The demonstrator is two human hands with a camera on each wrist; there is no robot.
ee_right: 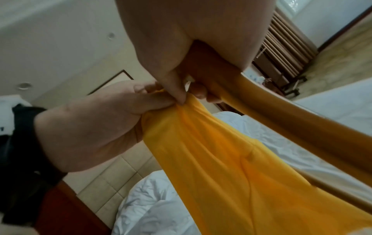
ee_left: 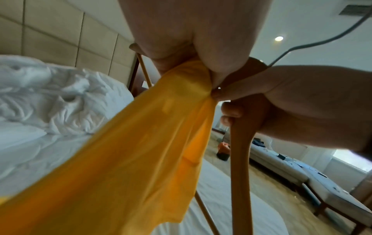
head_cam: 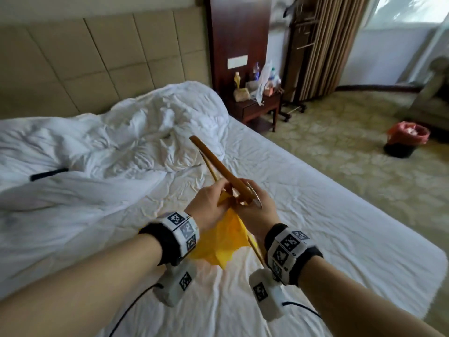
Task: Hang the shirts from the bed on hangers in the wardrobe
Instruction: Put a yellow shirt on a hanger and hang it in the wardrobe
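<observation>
A yellow shirt [head_cam: 224, 242] hangs bunched below both hands, above the white bed [head_cam: 315, 215]. My left hand [head_cam: 210, 203] pinches the shirt's gathered top edge; the fabric [ee_left: 141, 143] trails down from its fingers. A wooden hanger [head_cam: 216, 161] points up and away toward the headboard, and its metal hook [head_cam: 255, 195] lies over my right hand [head_cam: 255, 205], which grips the hanger's middle. In the right wrist view that hand's thumb also presses the yellow fabric [ee_right: 231, 159] beside the hanger's arm [ee_right: 281, 120].
A rumpled white duvet [head_cam: 136, 132] covers the bed's far left half, with a dark object [head_cam: 48, 173] lying on it. A wooden nightstand [head_cam: 257, 105] with bottles stands past the bed. A bin with a red liner [head_cam: 405, 139] sits on the carpet to the right.
</observation>
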